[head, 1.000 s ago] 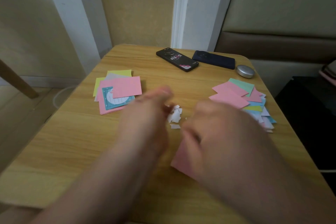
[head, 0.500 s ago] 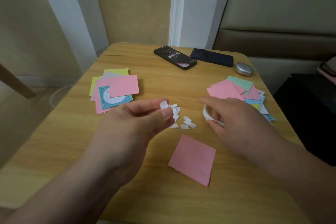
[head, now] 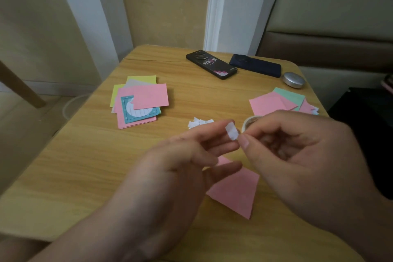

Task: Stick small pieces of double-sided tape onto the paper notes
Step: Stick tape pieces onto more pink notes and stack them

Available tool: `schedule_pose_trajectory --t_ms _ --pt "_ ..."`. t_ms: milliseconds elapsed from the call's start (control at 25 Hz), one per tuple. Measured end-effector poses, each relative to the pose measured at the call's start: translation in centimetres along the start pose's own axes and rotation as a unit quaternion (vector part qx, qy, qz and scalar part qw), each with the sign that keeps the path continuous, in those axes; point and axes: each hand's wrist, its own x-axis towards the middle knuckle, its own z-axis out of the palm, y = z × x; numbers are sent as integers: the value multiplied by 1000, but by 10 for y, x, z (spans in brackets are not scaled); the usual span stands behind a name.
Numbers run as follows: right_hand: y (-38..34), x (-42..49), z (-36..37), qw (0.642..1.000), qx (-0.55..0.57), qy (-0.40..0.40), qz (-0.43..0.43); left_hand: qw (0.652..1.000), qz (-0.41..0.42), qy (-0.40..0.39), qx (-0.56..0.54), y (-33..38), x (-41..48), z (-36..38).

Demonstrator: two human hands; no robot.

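A small white tape piece [head: 231, 131] is held above the table between both hands. My left hand [head: 187, 155] pinches it from the left with its fingertips. My right hand [head: 297, 151] pinches its right edge with thumb and forefinger. Below the hands a single pink paper note [head: 236, 191] lies on the wooden table [head: 85, 166], partly hidden by my left fingers. The tape roll [head: 249, 122] sits just behind my right hand, mostly hidden. A small heap of white paper scraps [head: 198, 123] lies behind my left hand.
A pile of pink, yellow and teal notes [head: 140, 102] lies at the left. Another pile of pink and green notes [head: 280, 102] lies at the right. Two dark phones [head: 211, 64] [head: 255, 65] and a round silver case [head: 294, 80] sit at the far edge.
My right hand left the tape roll on the table and came across to the tape piece. Both hands now pinch the piece over the pink note.
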Motion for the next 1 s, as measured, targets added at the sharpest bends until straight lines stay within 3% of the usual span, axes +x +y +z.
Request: schedule_pose_trajectory --t_ms 280,400,560,800,1000 --pt "-1 2 -7 997 -80 6 -12 995 -53 -58 -53 -1 0 -1" --pt "3 4 -10 998 -62 0 14 986 -104 -45 -121 0 -2 7" --pt "-1 2 -16 996 -83 -12 14 972 -125 -96 -173 -3 -1 2" --pt "-9 5 -14 963 -267 -2 -44 975 -83 -175 -108 -8 5 1" --pt "-6 6 -12 956 -289 -45 -16 972 -77 -209 -75 -12 10 -4"
